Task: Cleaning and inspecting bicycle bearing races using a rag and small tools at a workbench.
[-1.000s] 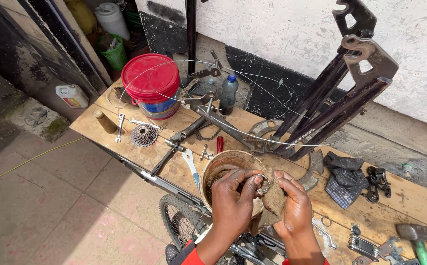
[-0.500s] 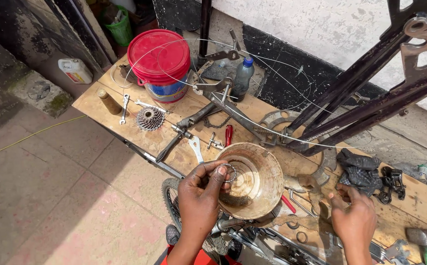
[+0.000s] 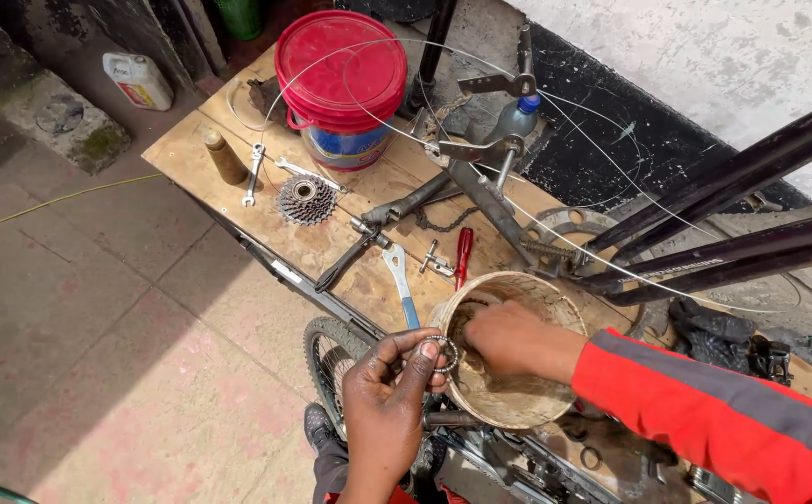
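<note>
Left hand: my left hand (image 3: 389, 392) pinches a small bearing ring (image 3: 440, 354) between thumb and fingertips, held up just beside the near rim of the bowl.
Right hand: my right hand (image 3: 508, 338) is down inside the worn round bowl (image 3: 518, 406), fingers curled among whatever lies in there; I cannot tell whether they grasp anything.
What has changed: half a second ago that right hand was out to the side on the desk and the left was at the bowl's rim. Now the right has come across into the bowl, and the ring is lifted clear in the left.
What it means: I judge the ring is already sorted out of the bowl and the right hand is rummaging for another piece.
Beyond the hands: a blue-handled spanner (image 3: 400, 280) and a red-handled tool (image 3: 463, 256) lie on the wooden desk (image 3: 200, 149) just past the bowl.
Further off: a cog cluster (image 3: 305, 200), and well beyond it a red-lidded bucket (image 3: 340, 70).
Below the hands: a knobbly bicycle tyre (image 3: 324, 359).
</note>
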